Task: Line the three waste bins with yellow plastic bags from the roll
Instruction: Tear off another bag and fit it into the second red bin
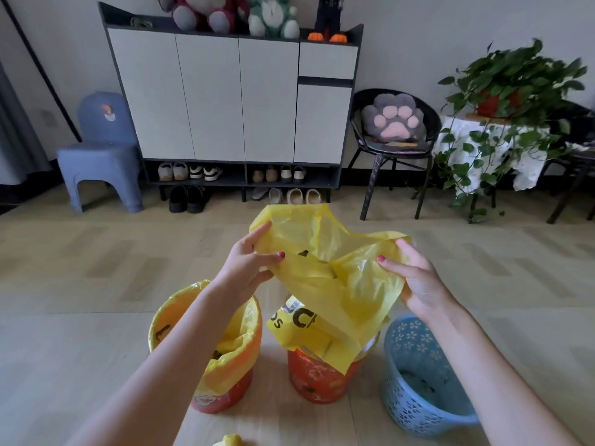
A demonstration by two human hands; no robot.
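Blue plastic stool-chair (99,156): far left, against the wall, beside the cabinet.

Shoe cabinet (231,98): pale doors, dark frame; plush toys (225,14) on top, pairs of shoes (190,172) on the open lower shelf and on the floor beneath.

Left orange bin (222,397): on the wooden floor, already lined; yellow bag liner (231,358) folded over its rim. The left forearm crosses above it.

Left hand (248,268): raised over the bins, thumb and fingers pinching the left edge of the yellow bag.

Yellow plastic bag (325,272): held in the air between both hands, mouth partly pulled apart, black lettering on its lower part; its bottom end drapes onto the top of the middle bin.

Middle orange bin (318,381): between the other two, its rim covered by the hanging bag; whether the bag sits inside cannot be told.

Yellow item (230,441): at the bottom edge, only partly visible; cannot tell if it is the roll.

Right hand (415,278): gripping the right edge of the bag, thumb on the near face, fingers curled behind.

Blue perforated bin (418,381): right of the middle bin, unlined.

Black chair (392,156): right of the cabinet, holding a paw-shaped cushion (391,119).

Potted trailing plant (515,91): far right, on a cloth-covered stand.
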